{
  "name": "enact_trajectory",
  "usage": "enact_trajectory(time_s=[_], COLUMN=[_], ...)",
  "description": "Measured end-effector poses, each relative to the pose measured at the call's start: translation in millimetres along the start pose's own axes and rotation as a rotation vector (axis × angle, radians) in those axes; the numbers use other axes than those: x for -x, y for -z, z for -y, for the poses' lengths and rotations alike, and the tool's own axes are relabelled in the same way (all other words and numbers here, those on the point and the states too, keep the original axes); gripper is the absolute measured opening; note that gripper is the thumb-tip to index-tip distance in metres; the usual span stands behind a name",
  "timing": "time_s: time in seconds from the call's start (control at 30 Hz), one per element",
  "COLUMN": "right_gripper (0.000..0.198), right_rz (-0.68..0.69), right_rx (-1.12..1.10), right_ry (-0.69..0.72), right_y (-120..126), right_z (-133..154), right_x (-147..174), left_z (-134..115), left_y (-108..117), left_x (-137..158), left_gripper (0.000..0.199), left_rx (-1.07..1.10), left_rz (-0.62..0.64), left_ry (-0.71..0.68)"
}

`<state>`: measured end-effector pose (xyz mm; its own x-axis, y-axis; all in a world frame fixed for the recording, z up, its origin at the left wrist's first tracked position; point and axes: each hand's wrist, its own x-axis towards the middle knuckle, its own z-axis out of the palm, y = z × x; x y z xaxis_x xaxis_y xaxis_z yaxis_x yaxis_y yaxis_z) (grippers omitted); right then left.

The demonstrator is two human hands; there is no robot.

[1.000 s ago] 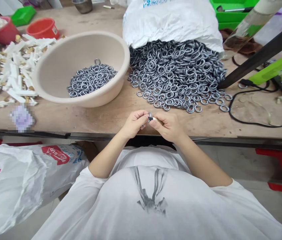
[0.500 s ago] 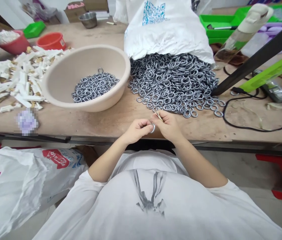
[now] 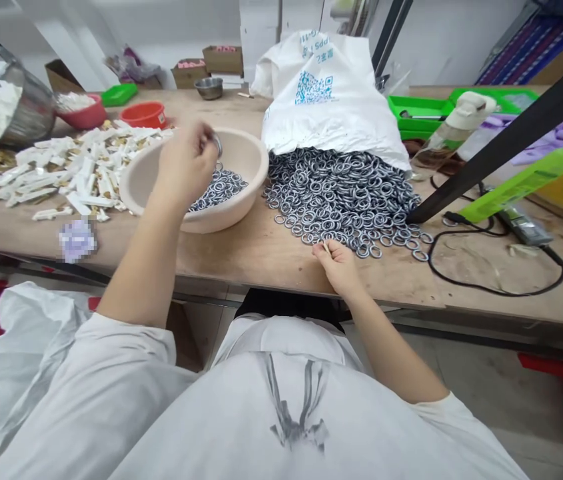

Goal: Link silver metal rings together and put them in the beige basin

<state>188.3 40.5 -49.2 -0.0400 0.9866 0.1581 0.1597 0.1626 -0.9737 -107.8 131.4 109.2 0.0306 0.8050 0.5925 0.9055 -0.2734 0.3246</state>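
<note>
My left hand (image 3: 188, 160) is raised over the beige bowl (image 3: 226, 221), its fingers closed on a grey metal-looking ring (image 3: 218, 145). Inside that bowl lies a heap of similar rings (image 3: 221, 190). My right hand (image 3: 338, 267) stays low at the near side of the loose ring pile (image 3: 344, 193), pinching a thin, pale, stick-like tool (image 3: 326, 248) whose kind I cannot make out. The pile spills from the mouth of a white sack (image 3: 334, 123) onto the wooden table (image 3: 261, 260).
White strips and brown pieces (image 3: 86, 170) spread left of the bowl. A red bowl (image 3: 144, 115) stands behind them. On the right, a dark slanted post (image 3: 486, 143), a black cable (image 3: 466, 283), a clear bottle (image 3: 454, 130) and green trays (image 3: 418, 113) take up space.
My left hand has moved from beside my right hand up and left over the bowl, carrying the ring. My right hand still pinches the thin tool near the pile. The camera view has tilted up.
</note>
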Motion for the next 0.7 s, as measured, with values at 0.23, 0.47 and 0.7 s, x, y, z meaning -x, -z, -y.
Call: enact_trajectory(time_s=[0.23, 0.47, 0.7], right_gripper=[0.041, 0.039, 0.039], right_rz=[0.015, -0.096, -0.094], right_rx=[0.036, 0.048, 0.058], right_ry=[0.011, 0.044, 0.049], right_y=[-3.8, -2.1, -0.1], right_z=[-2.7, -5.2, -1.2], right_x=[1.6, 5.6, 8.9], left_z=[-21.8, -86.1, -94.9], left_y=[-32.8, -134.5, -164.8], left_x=[33.2, 69.9, 81.1], left_gripper=[0.015, 0.054, 0.089], left_rx=[0.043, 0.017, 0.033], left_rz=[0.021, 0.551, 0.784], left_ry=[-0.083, -0.318, -0.164])
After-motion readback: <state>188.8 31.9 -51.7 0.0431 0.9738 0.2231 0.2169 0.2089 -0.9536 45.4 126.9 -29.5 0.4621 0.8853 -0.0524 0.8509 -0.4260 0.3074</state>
